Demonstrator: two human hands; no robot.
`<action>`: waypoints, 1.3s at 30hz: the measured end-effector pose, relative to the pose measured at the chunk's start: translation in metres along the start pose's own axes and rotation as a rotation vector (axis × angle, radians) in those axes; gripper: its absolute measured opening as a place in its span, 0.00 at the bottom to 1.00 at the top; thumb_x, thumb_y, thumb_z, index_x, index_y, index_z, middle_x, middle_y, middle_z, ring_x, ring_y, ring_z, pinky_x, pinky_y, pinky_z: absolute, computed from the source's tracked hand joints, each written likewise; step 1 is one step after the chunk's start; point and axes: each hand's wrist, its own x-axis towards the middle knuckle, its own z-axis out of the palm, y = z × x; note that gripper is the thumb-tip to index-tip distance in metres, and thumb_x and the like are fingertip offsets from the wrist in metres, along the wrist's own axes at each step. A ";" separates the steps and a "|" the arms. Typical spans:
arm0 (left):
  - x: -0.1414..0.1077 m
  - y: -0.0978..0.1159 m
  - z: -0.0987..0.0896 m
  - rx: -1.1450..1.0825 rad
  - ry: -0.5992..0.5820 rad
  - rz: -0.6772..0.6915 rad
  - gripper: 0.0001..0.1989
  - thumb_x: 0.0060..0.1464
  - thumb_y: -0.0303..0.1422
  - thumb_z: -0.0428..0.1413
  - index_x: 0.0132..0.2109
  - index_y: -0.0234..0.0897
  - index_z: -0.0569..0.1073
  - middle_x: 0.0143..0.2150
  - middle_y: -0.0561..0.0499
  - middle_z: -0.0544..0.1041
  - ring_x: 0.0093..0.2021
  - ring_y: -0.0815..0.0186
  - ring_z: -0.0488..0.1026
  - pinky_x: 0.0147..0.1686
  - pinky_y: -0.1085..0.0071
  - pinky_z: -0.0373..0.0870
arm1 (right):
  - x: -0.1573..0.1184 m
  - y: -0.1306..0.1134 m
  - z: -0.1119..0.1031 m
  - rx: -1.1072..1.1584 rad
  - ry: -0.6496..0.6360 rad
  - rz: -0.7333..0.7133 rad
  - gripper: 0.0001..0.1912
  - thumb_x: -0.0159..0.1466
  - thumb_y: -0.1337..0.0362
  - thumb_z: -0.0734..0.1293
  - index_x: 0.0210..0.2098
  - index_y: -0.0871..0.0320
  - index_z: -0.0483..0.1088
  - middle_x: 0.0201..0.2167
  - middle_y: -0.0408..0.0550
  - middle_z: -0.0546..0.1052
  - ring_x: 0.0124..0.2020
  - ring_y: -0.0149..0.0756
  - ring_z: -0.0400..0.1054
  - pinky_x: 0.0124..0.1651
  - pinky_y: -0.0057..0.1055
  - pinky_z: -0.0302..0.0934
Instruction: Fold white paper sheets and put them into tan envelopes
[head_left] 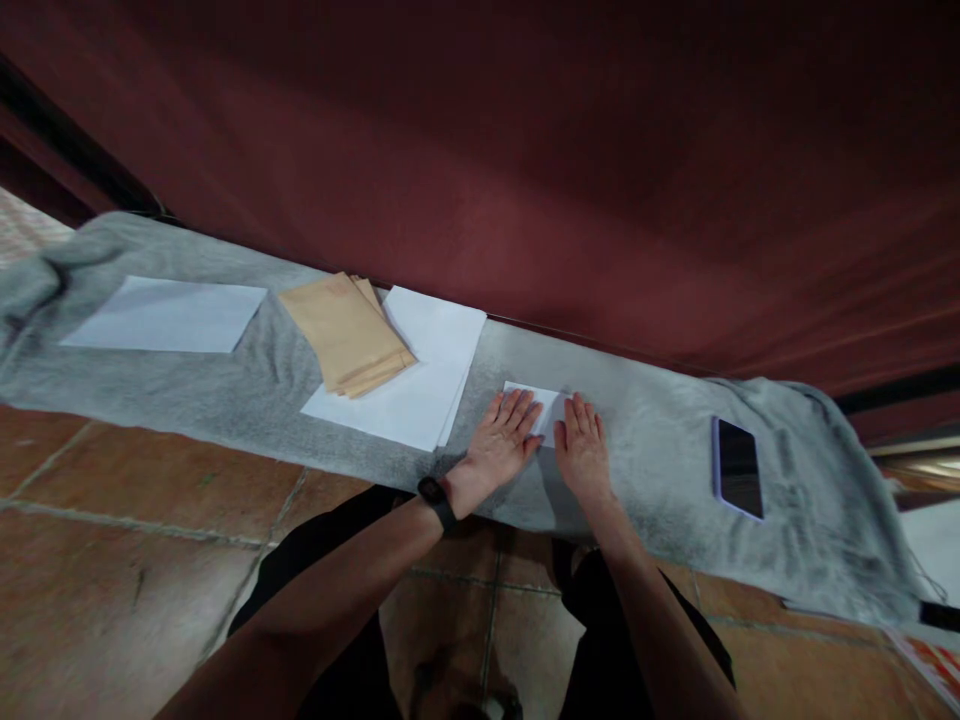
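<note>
A small white folded piece of paper [549, 404] lies on the grey cloth in front of me. Spread over its left part is my left hand [504, 435], palm down with fingers apart. My right hand [583, 445] rests flat on its right edge, fingers stretched forward. Both palms hide part of the paper. Just left of my hands are large white sheets [442, 345], stacked slightly askew. On top of those sheets sits a pile of tan envelopes [349, 335].
Grey cloth [645, 480] covers the long narrow surface. Another white sheet [169, 315] lies at the far left. Toward the right end is a phone [737, 468] with a dark screen and purple edge. A dark red hanging cloth [480, 180] rises behind; brown tiles [135, 560] are below.
</note>
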 end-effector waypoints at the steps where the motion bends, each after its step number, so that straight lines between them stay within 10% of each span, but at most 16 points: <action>1: 0.001 0.000 0.001 0.008 -0.009 0.010 0.28 0.70 0.39 0.42 0.72 0.33 0.58 0.75 0.42 0.55 0.76 0.54 0.46 0.73 0.50 0.42 | 0.001 -0.004 0.001 0.027 -0.024 -0.049 0.29 0.74 0.63 0.50 0.72 0.64 0.54 0.72 0.61 0.59 0.72 0.47 0.51 0.71 0.51 0.48; 34: 0.002 -0.022 -0.010 0.107 0.004 -0.195 0.32 0.70 0.39 0.40 0.72 0.21 0.55 0.74 0.33 0.54 0.75 0.52 0.50 0.73 0.52 0.45 | -0.008 0.017 -0.010 -0.057 -0.041 0.100 0.29 0.75 0.58 0.52 0.72 0.66 0.54 0.71 0.61 0.60 0.71 0.50 0.53 0.71 0.50 0.46; 39: 0.005 0.001 -0.006 0.043 0.103 -0.035 0.29 0.69 0.36 0.42 0.72 0.29 0.56 0.75 0.40 0.54 0.76 0.55 0.47 0.74 0.53 0.46 | 0.000 0.013 -0.021 -0.017 -0.046 0.204 0.25 0.73 0.62 0.56 0.66 0.65 0.64 0.67 0.61 0.66 0.66 0.51 0.58 0.65 0.47 0.54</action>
